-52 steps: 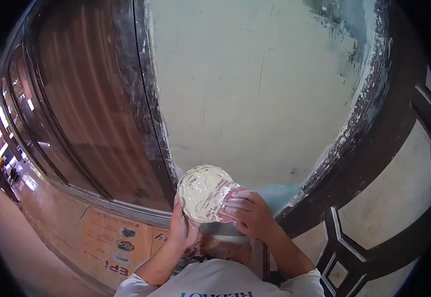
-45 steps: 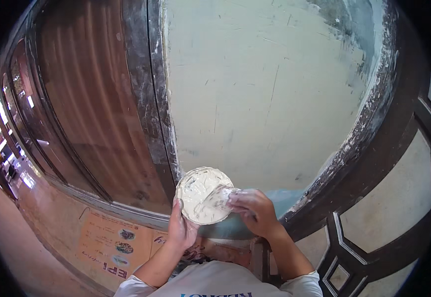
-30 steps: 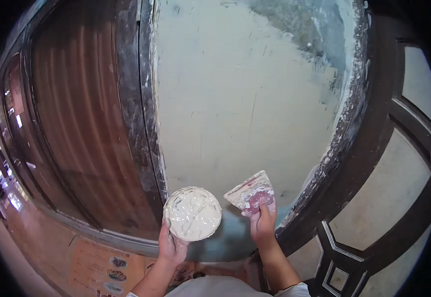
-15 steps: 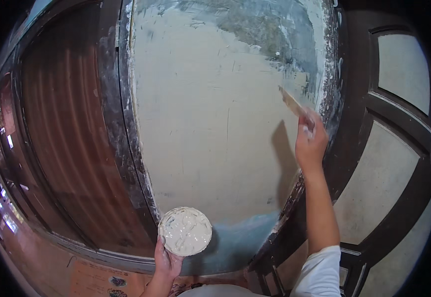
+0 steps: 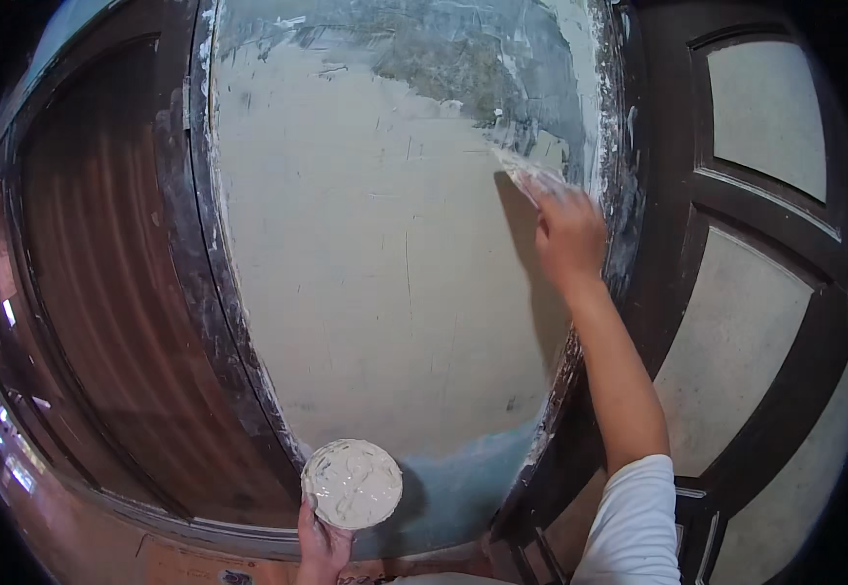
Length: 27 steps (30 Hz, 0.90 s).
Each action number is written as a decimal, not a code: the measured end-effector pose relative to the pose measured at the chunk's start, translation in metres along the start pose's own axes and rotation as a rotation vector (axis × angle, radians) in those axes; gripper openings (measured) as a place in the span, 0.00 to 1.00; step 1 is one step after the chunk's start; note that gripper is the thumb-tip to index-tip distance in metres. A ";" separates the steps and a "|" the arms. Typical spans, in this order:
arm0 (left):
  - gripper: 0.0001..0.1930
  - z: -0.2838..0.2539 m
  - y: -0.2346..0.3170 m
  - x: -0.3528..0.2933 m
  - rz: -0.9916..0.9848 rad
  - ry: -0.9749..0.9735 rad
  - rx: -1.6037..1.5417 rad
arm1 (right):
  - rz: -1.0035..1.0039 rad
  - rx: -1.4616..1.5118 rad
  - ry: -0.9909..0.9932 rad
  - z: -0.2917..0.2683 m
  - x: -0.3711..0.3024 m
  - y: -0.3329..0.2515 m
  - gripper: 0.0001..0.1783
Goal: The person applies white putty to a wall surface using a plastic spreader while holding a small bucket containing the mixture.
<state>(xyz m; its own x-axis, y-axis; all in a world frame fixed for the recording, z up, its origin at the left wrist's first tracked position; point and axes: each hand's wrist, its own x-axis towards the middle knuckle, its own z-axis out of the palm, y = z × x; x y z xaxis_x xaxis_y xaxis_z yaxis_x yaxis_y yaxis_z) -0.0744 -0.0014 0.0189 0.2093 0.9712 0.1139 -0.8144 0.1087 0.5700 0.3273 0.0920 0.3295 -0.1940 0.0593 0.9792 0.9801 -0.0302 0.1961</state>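
Observation:
My left hand (image 5: 323, 544) grips a round tub of creamy off-white putty (image 5: 353, 485) from below, low in front of the wall. The putty's surface is wet and uneven. My right hand (image 5: 574, 232) is closed around a putty knife (image 5: 520, 172), whose blade is smeared with putty and lies at the wall panel near the upper right. A smooth beige coat (image 5: 346, 253) covers most of the panel. Above the blade is a patchy grey-blue area (image 5: 473, 68). The knife's handle is mostly hidden in my fingers.
Dark, putty-marked frame strips border the panel on the left (image 5: 190, 175) and right (image 5: 619, 166). A brown panelled door with pale insets (image 5: 751, 341) stands at the right. Reddish-brown curtain-like folds (image 5: 102, 273) show at the left. An orange printed sheet (image 5: 185, 565) lies on the floor.
My right hand has brought the putty knife up and left, its blade now against the wall. The view has shifted to the right. The tub stays in my left hand.

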 end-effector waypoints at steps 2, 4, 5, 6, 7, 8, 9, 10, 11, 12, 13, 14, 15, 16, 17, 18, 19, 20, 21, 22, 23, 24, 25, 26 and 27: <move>0.32 -0.003 -0.003 0.003 -0.005 -0.015 -0.003 | 0.075 -0.051 -0.004 -0.008 0.026 0.016 0.26; 0.32 -0.001 -0.010 0.007 -0.012 -0.046 -0.019 | 0.060 -0.047 0.073 -0.002 0.039 0.032 0.25; 0.34 0.007 -0.013 0.006 -0.005 -0.027 -0.011 | 0.061 -0.070 0.047 0.008 0.036 0.038 0.26; 0.35 0.011 -0.014 0.005 0.009 -0.004 0.001 | 0.064 -0.086 0.023 0.016 0.032 0.038 0.26; 0.35 0.008 -0.016 0.007 -0.017 0.001 -0.035 | 0.205 -0.113 -0.179 0.021 0.019 0.034 0.28; 0.35 0.006 -0.016 0.006 -0.017 0.004 -0.030 | 0.210 -0.110 -0.181 0.025 -0.002 0.026 0.28; 0.35 0.004 -0.016 0.004 -0.011 0.014 -0.020 | 0.166 -0.105 -0.119 0.027 -0.025 0.015 0.28; 0.35 0.003 -0.018 0.004 -0.014 0.018 -0.015 | 0.119 -0.111 -0.059 0.023 -0.043 0.009 0.28; 0.35 0.001 -0.021 0.005 -0.010 0.009 -0.022 | 0.112 -0.115 -0.051 0.016 -0.050 0.005 0.28; 0.35 -0.002 -0.021 0.006 -0.016 0.011 -0.014 | 0.126 -0.063 -0.076 0.006 -0.055 0.001 0.28; 0.34 -0.003 -0.022 0.007 -0.023 0.015 -0.006 | 0.140 -0.011 -0.102 -0.001 -0.054 -0.001 0.28; 0.34 -0.002 -0.024 0.008 -0.030 0.012 0.002 | 0.149 -0.017 -0.103 -0.011 -0.043 0.001 0.28; 0.34 -0.002 -0.025 0.009 -0.034 0.019 -0.004 | 0.138 0.030 -0.057 -0.017 -0.023 0.006 0.27; 0.34 0.001 -0.027 0.011 -0.042 0.022 -0.014 | 0.124 0.070 -0.010 -0.019 -0.005 0.014 0.27; 0.34 0.012 -0.029 0.010 -0.056 -0.002 0.007 | 0.132 0.057 -0.015 -0.014 0.008 0.025 0.27; 0.34 0.016 -0.034 0.010 -0.064 -0.006 0.012 | 0.123 0.030 0.001 -0.008 0.020 0.035 0.27; 0.33 0.020 -0.038 0.011 -0.087 -0.019 0.043 | 0.114 0.003 0.018 -0.006 0.024 0.042 0.27; 0.32 0.021 -0.041 0.010 -0.104 -0.024 0.075 | 0.120 0.005 0.014 0.001 0.017 0.041 0.27; 0.34 0.021 -0.047 0.012 -0.136 0.004 0.005 | 0.148 -0.019 -0.053 0.008 0.004 0.042 0.27; 0.34 0.013 -0.051 0.012 -0.139 0.002 0.011 | 0.177 -0.042 -0.120 0.015 -0.012 0.042 0.28; 0.33 0.002 -0.055 0.011 -0.135 0.033 0.017 | 0.215 -0.048 -0.287 0.019 -0.035 0.037 0.35; 0.33 -0.003 -0.058 0.013 -0.131 0.060 0.018 | 0.188 -0.024 -0.242 0.022 -0.065 0.029 0.34; 0.32 0.001 -0.062 0.014 -0.100 0.017 0.052 | 0.156 -0.009 -0.200 0.021 -0.097 0.023 0.34; 0.32 0.003 -0.065 0.014 -0.112 0.016 0.043 | 0.165 -0.019 -0.206 0.018 -0.133 0.014 0.32; 0.32 0.003 -0.067 0.014 -0.121 0.028 0.061 | 0.174 -0.020 -0.208 0.014 -0.159 0.007 0.30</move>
<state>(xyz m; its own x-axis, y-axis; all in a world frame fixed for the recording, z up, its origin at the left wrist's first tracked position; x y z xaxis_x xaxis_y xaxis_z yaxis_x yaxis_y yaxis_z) -0.0151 0.0046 -0.0151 0.2879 0.9575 0.0195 -0.7500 0.2127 0.6263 0.3657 0.0966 0.1740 -0.0079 0.2556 0.9667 0.9966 -0.0771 0.0285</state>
